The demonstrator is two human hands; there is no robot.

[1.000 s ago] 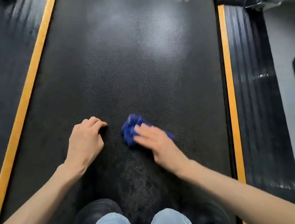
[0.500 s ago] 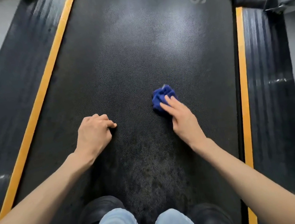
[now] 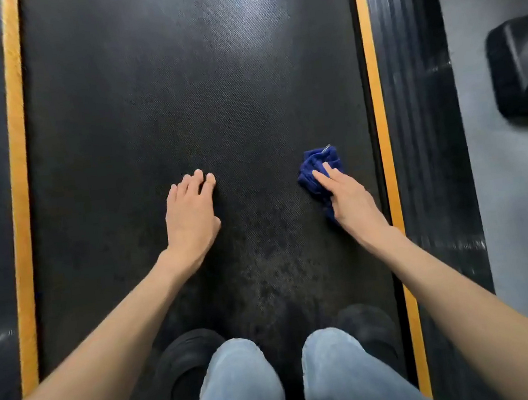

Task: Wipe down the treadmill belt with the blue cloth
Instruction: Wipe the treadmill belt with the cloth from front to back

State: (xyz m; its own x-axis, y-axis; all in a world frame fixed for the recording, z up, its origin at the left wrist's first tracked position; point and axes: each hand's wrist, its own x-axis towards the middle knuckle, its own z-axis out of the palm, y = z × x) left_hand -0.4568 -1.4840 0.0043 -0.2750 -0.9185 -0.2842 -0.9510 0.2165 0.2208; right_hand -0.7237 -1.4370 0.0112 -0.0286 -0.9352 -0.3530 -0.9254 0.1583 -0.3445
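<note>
Nearest the camera, two knees in pale jeans (image 3: 239, 389) and black shoes (image 3: 189, 358) sit on the treadmill belt (image 3: 176, 94), behind both wrists. Ahead of them the left hand (image 3: 191, 215) lies flat on the belt, fingers straight and close together, holding nothing. To its right and well apart from it, the right hand (image 3: 350, 199) presses down with straight fingers on the blue cloth (image 3: 314, 163). The cloth is bunched under the palm and fingers and pokes out past the fingertips and on the thumb side. Just right of that hand runs an orange stripe (image 3: 373, 86), then a ribbed black side rail (image 3: 418, 114). Further right and ahead, a black object (image 3: 519, 68) rests on the grey floor (image 3: 522, 201).
</note>
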